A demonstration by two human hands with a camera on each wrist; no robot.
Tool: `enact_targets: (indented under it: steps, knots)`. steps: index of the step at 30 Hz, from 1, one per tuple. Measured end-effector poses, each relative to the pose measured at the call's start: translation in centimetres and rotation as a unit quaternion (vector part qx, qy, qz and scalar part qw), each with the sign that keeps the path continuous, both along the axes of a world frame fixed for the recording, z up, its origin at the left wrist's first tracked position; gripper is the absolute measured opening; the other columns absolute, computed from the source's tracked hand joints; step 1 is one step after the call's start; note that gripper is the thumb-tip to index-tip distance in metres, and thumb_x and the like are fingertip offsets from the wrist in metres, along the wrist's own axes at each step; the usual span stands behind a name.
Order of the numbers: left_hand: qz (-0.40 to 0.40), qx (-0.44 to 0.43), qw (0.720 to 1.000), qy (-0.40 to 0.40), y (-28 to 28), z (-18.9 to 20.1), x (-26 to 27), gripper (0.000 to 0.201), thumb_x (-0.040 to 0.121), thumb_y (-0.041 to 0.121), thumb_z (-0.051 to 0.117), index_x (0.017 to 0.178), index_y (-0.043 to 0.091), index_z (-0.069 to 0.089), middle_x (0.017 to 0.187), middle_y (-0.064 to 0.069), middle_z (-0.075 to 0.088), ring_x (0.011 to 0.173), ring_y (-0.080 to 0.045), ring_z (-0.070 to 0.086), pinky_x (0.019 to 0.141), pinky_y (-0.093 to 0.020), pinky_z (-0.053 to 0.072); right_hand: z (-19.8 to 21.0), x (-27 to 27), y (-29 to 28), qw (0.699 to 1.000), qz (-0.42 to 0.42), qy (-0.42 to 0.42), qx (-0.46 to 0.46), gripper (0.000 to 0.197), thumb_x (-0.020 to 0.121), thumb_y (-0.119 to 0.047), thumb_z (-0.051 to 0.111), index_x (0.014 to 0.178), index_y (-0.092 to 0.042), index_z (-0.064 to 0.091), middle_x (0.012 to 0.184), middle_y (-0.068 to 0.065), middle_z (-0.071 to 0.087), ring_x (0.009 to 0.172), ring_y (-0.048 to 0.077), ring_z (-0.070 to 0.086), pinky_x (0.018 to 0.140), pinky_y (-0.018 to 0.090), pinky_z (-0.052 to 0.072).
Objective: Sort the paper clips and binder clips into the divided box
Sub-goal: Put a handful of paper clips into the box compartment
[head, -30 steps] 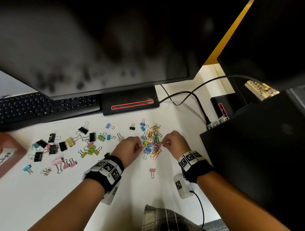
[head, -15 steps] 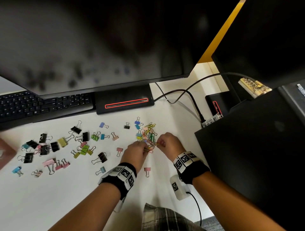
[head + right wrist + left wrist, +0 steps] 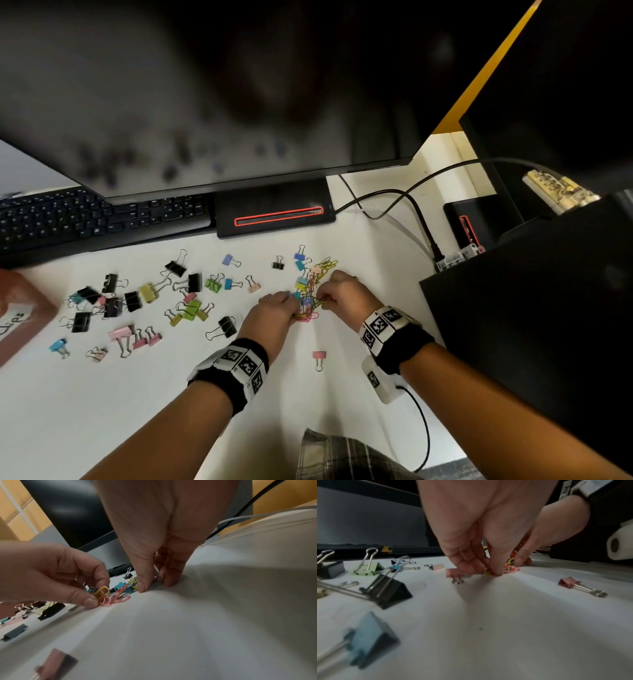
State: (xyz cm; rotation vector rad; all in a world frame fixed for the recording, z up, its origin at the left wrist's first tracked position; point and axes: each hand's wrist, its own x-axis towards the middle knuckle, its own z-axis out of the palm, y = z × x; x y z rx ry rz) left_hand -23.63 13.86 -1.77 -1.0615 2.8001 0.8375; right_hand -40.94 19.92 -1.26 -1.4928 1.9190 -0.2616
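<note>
A tangle of coloured paper clips (image 3: 310,303) lies on the white desk (image 3: 102,411), mixed with a few small binder clips. My left hand (image 3: 274,310) pinches yellow paper clips (image 3: 102,593) at the pile's near edge, with pink ones (image 3: 118,599) beside them. My right hand (image 3: 344,291) is at the pile's right side, its thumb and fingers pinching a small silver-wired clip (image 3: 157,579) against the desk. Several binder clips (image 3: 137,301) in black, yellow, green, pink and blue are scattered to the left. A brown labelled box (image 3: 24,318) is cut off by the left edge.
A monitor (image 3: 205,102) overhangs the back of the desk, with its base (image 3: 274,216) and a keyboard (image 3: 85,219) beneath. A black case (image 3: 531,325) and cables (image 3: 411,205) stand to the right. One pink binder clip (image 3: 319,358) lies between my wrists.
My left hand has moved right onto the paper clip pile and closed on some clips. The right hand stayed at the pile, and the two hands now work closer together.
</note>
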Motion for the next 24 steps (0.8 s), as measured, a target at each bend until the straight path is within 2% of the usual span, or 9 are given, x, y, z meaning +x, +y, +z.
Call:
enact_targets:
  steps: [3,6,9,13,16,17,19,21,24]
  knots:
    - [0.001,0.003,1.0,-0.006,-0.2,0.2,0.5,0.013,0.083,0.008,0.061,0.096,0.006,0.062,0.091,-0.014,0.064,0.085,-0.034,0.059,0.069,-0.035,0.049,0.1,0.3,-0.1,1.0,-0.002,0.024,0.004,0.02,0.085,-0.011,0.062,0.104,-0.007,0.069,0.112,0.013,0.052,0.1,0.03,0.057,0.092,0.029,0.046]
    - [0.003,0.011,1.0,-0.016,-0.4,0.1,0.8,0.021,0.088,0.01,0.055,0.108,0.008,0.058,0.096,-0.013,0.063,0.09,-0.032,0.058,0.073,-0.036,0.049,0.0,0.7,0.2,0.999,-0.005,0.031,0.005,0.02,0.088,-0.012,0.058,0.103,-0.007,0.069,0.114,0.014,0.056,0.106,0.029,0.054,0.093,0.031,0.045]
    - [0.004,0.024,1.0,-0.01,-0.5,-0.2,1.1,0.018,0.087,0.005,0.054,0.103,0.006,0.062,0.095,-0.015,0.064,0.09,-0.033,0.058,0.074,-0.035,0.051,0.2,1.0,0.6,0.999,-0.02,0.038,-0.003,0.02,0.088,-0.014,0.057,0.103,-0.008,0.069,0.111,0.014,0.061,0.104,0.029,0.056,0.089,0.03,0.046]
    - [0.022,0.067,0.997,-0.019,-1.0,-0.1,2.0,0.016,0.088,0.007,0.052,0.099,0.008,0.063,0.097,-0.013,0.063,0.093,-0.029,0.056,0.078,-0.03,0.043,0.5,1.5,1.3,0.998,-0.046,0.028,-0.014,0.018,0.088,-0.014,0.059,0.101,-0.008,0.07,0.105,0.013,0.065,0.1,0.028,0.058,0.087,0.03,0.046]
    - [0.065,0.084,0.993,0.043,-1.8,0.9,3.7,0.012,0.085,0.005,0.059,0.093,0.007,0.067,0.091,-0.01,0.065,0.086,-0.025,0.059,0.074,-0.024,0.042,1.0,2.2,1.7,0.997,-0.064,0.022,-0.026,0.016,0.087,-0.016,0.061,0.099,-0.009,0.07,0.101,0.01,0.066,0.096,0.025,0.059,0.085,0.029,0.047]
    - [0.076,0.083,0.991,0.07,-2.0,1.5,4.4,0.011,0.083,0.004,0.061,0.09,0.007,0.067,0.087,-0.009,0.066,0.081,-0.02,0.059,0.071,-0.021,0.04,1.3,2.5,1.8,0.997,-0.066,0.021,-0.037,0.016,0.087,-0.017,0.061,0.098,-0.01,0.07,0.1,0.01,0.066,0.095,0.024,0.06,0.085,0.028,0.047]
    - [0.097,0.076,0.985,0.118,-2.8,3.0,6.4,0.011,0.079,0.001,0.066,0.087,0.009,0.067,0.079,-0.002,0.062,0.07,-0.002,0.056,0.065,-0.005,0.036,2.2,3.8,1.5,0.996,-0.063,0.014,-0.061,0.014,0.086,-0.017,0.061,0.094,-0.01,0.07,0.096,0.009,0.067,0.092,0.023,0.059,0.082,0.028,0.046]
    - [0.127,0.072,0.977,0.154,-3.9,4.7,9.0,0.011,0.078,0.001,0.068,0.086,0.009,0.067,0.079,0.001,0.061,0.074,0.006,0.055,0.064,-0.001,0.038,3.4,5.6,0.5,0.994,-0.051,0.006,-0.094,0.01,0.086,-0.015,0.062,0.089,-0.01,0.07,0.09,0.007,0.067,0.088,0.022,0.059,0.081,0.031,0.047]
    - [0.179,0.04,0.969,0.164,-6.1,7.0,14.1,0.012,0.077,0.004,0.07,0.087,0.01,0.068,0.08,0.003,0.064,0.07,0.0,0.057,0.062,-0.001,0.042,5.1,9.4,-2.4,0.992,-0.016,-0.016,-0.126,0.01,0.086,-0.016,0.061,0.089,-0.012,0.071,0.09,0.005,0.067,0.088,0.021,0.06,0.081,0.029,0.048]
